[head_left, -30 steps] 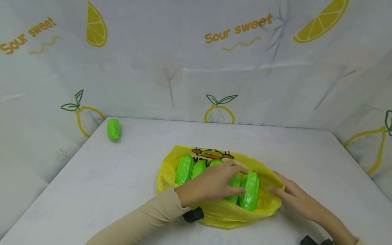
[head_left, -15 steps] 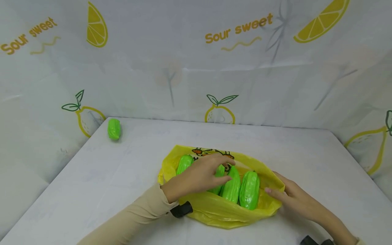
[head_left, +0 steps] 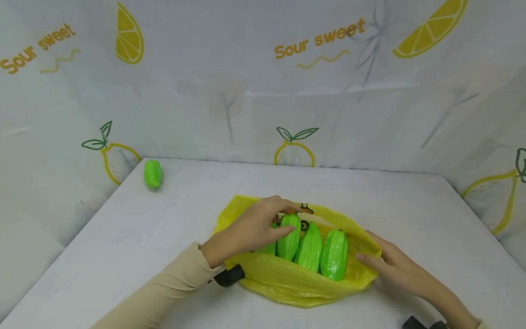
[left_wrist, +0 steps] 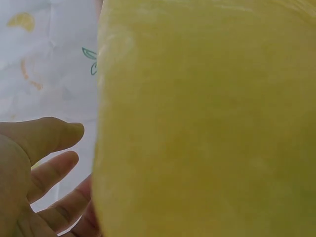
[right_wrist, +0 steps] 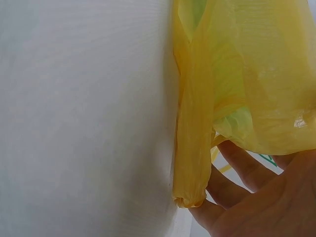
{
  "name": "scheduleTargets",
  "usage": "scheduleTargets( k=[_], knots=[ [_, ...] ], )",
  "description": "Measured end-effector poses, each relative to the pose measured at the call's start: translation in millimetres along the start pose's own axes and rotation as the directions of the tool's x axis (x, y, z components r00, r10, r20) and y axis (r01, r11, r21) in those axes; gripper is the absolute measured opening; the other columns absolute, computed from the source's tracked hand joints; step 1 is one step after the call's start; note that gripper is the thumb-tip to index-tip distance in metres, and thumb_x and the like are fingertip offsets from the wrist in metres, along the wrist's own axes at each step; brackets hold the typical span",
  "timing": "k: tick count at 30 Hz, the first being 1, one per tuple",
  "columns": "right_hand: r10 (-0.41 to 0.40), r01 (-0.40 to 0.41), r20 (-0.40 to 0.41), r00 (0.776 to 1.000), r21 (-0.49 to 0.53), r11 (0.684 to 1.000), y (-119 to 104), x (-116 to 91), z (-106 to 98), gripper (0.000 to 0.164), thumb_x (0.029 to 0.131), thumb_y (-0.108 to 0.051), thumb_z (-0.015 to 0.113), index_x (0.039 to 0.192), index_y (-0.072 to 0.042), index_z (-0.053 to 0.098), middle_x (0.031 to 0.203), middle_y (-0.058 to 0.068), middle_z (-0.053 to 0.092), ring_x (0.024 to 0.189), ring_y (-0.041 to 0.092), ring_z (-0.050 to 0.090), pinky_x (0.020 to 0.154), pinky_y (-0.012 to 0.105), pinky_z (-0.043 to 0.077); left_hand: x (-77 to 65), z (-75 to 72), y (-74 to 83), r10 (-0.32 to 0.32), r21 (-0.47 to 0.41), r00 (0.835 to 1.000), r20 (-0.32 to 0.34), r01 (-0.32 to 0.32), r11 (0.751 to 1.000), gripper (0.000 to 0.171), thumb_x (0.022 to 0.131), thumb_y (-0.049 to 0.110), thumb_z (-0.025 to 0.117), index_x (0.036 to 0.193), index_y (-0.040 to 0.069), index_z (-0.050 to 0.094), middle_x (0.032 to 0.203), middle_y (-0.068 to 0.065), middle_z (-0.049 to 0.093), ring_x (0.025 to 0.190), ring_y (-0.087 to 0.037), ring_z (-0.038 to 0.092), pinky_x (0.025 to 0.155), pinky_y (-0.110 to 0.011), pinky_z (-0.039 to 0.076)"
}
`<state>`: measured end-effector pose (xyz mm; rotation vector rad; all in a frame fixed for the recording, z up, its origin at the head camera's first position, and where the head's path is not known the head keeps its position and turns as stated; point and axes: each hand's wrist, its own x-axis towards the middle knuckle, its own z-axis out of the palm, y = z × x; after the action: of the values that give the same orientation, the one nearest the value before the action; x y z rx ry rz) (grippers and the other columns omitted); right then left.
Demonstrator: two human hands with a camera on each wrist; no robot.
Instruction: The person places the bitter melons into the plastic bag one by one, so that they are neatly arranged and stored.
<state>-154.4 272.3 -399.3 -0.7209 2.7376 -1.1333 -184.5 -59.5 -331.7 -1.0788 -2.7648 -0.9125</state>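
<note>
A yellow plastic bag lies on its side, mouth spread wide, with several glossy green oblong vegetables in a row inside. My left hand hovers over the row's left part, hiding some of it, thumb and fingertips apart near a ridged green vegetable. In the left wrist view, nothing shows between the spread fingers of the left hand beside the yellow plastic. At the bag's right end, my right hand holds its edge, thumb at the mouth and fingers behind. The right wrist view shows those fingers behind a bag handle.
Another green vegetable lies alone at the far left corner of the white table. A white cloth printed with lemons rises behind the table and along its sides. A dark wrist device sits under the left wrist.
My left hand has moved left along the row of green vegetables, uncovering those toward the right and covering the leftmost. The right hand stays at the bag's edge.
</note>
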Motion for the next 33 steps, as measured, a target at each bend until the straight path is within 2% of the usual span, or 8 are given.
scheduleTargets(
  k=[4, 10, 13, 17, 26, 33],
  knots=[
    [-0.003, 0.003, 0.001, 1.000, 0.004, 1.000, -0.9, 0.4, 0.5, 0.048, 0.101, -0.019, 0.054, 0.146, -0.007, 0.044, 0.138, 0.012, 0.059, 0.116, -0.010, 0.050, 0.089, 0.019, 0.049, -2.5, -5.8, -4.1, 0.007, -0.001, 1.000, -0.022, -0.007, 1.000, 0.037, 0.094, 0.018, 0.069, 0.129, 0.012, 0.062, 0.120, -0.006, 0.067, 0.108, -0.021, 0.064, 0.086, -0.031, 0.053],
    [-0.008, 0.008, 0.004, 1.000, 0.009, 1.000, -1.5, 0.3, 0.1, 0.047, 0.101, -0.018, 0.054, 0.146, -0.008, 0.045, 0.138, 0.012, 0.058, 0.116, -0.009, 0.051, 0.089, 0.019, 0.049, -4.4, -14.1, -10.8, 0.031, 0.030, 0.996, -0.082, -0.028, 0.999, 0.034, 0.093, 0.017, 0.069, 0.126, 0.011, 0.064, 0.114, -0.006, 0.069, 0.097, -0.017, 0.062, 0.079, -0.030, 0.051],
    [-0.008, 0.008, 0.006, 1.000, 0.015, 1.000, -1.6, 0.2, -0.6, 0.047, 0.101, -0.018, 0.054, 0.146, -0.008, 0.045, 0.138, 0.012, 0.059, 0.116, -0.009, 0.051, 0.089, 0.019, 0.049, -6.1, -18.4, -14.3, 0.035, 0.056, 0.994, -0.104, -0.029, 0.998, 0.033, 0.093, 0.019, 0.069, 0.125, 0.011, 0.064, 0.114, -0.005, 0.069, 0.100, -0.018, 0.063, 0.084, -0.031, 0.053],
    [-0.001, 0.001, 0.007, 1.000, 0.020, 1.000, -1.8, 0.1, -0.8, 0.048, 0.101, -0.019, 0.054, 0.146, -0.007, 0.044, 0.139, 0.013, 0.058, 0.116, -0.010, 0.051, 0.090, 0.018, 0.049, -9.6, -25.0, -18.3, 0.009, 0.087, 0.994, -0.113, 0.001, 0.996, 0.034, 0.093, 0.021, 0.070, 0.126, 0.012, 0.064, 0.116, -0.004, 0.068, 0.104, -0.020, 0.063, 0.088, -0.035, 0.053],
    [-0.007, 0.006, 0.024, 1.000, 0.053, 0.999, -3.0, -0.1, -0.4, 0.046, 0.101, -0.017, 0.053, 0.145, -0.004, 0.044, 0.135, 0.013, 0.059, 0.108, -0.004, 0.055, 0.086, 0.019, 0.051, -17.1, -36.9, -33.4, -0.037, 0.129, 0.985, -0.167, 0.059, 0.990, 0.033, 0.092, 0.018, 0.071, 0.125, 0.014, 0.065, 0.115, -0.002, 0.067, 0.103, -0.021, 0.062, 0.083, -0.035, 0.053],
    [0.000, -0.001, 0.020, 1.000, 0.043, 0.999, -3.1, -0.1, -0.6, 0.047, 0.101, -0.018, 0.054, 0.145, -0.004, 0.045, 0.137, 0.015, 0.058, 0.112, -0.008, 0.053, 0.087, 0.018, 0.050, -26.0, -44.0, -46.8, -0.071, 0.161, 0.977, -0.202, 0.104, 0.981, 0.034, 0.090, 0.017, 0.073, 0.123, 0.014, 0.066, 0.116, -0.002, 0.068, 0.097, -0.021, 0.061, 0.082, -0.036, 0.053]
  ],
)
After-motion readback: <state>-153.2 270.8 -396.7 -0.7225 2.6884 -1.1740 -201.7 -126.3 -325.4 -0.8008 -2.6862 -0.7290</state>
